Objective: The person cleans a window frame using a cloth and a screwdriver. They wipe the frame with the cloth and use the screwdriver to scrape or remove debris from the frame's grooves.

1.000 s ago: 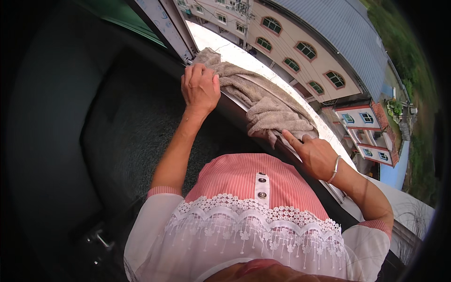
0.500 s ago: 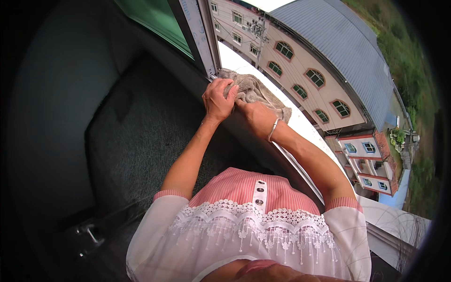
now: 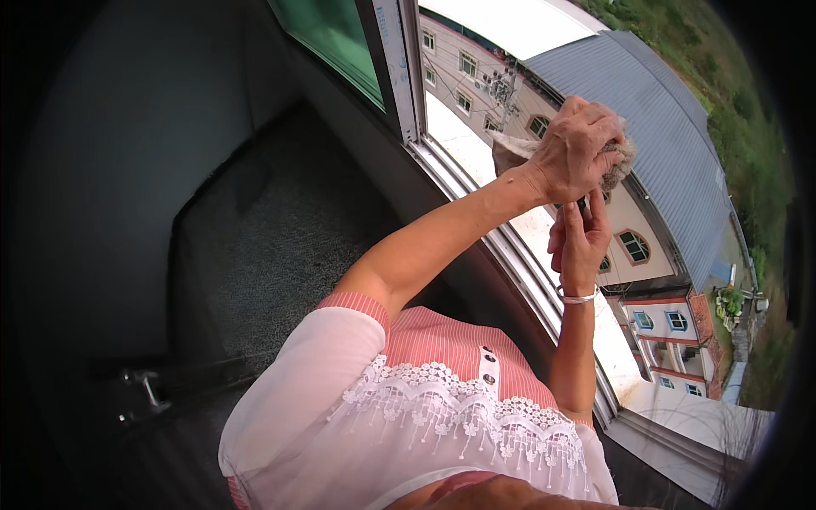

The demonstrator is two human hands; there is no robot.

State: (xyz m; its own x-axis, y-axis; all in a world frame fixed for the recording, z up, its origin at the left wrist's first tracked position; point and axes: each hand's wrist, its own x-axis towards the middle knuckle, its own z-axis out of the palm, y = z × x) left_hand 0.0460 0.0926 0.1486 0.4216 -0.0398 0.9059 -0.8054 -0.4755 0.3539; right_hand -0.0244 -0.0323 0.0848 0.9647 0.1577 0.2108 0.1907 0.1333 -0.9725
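Note:
Out beyond the window sill, a bunched grey-brown cloth (image 3: 619, 166) is gripped by my left hand (image 3: 576, 151), whose fingers curl over it. A loose flap of the cloth hangs out beside the left wrist. Just below, my right hand (image 3: 583, 242) wears a silvery bracelet (image 3: 578, 297). Its thumb and fingers come together at a small dark thing (image 3: 582, 204) under the left hand; most of that thing is hidden, so its kind does not show. Both hands are over the open window, past the metal track (image 3: 463, 183).
A window frame (image 3: 398, 76) with green glass (image 3: 336, 42) stands at the upper left of the opening. Below outside are a building with arched windows (image 3: 633, 246) and a grey roof (image 3: 633, 93). A dark chair-like surface (image 3: 263, 246) and a metal handle (image 3: 149, 387) lie to the left.
Both hands have left the corner of the window track and moved right, out over the opening, taking the cloth along. The cloth is lifted off the sill and bunched in my left hand.

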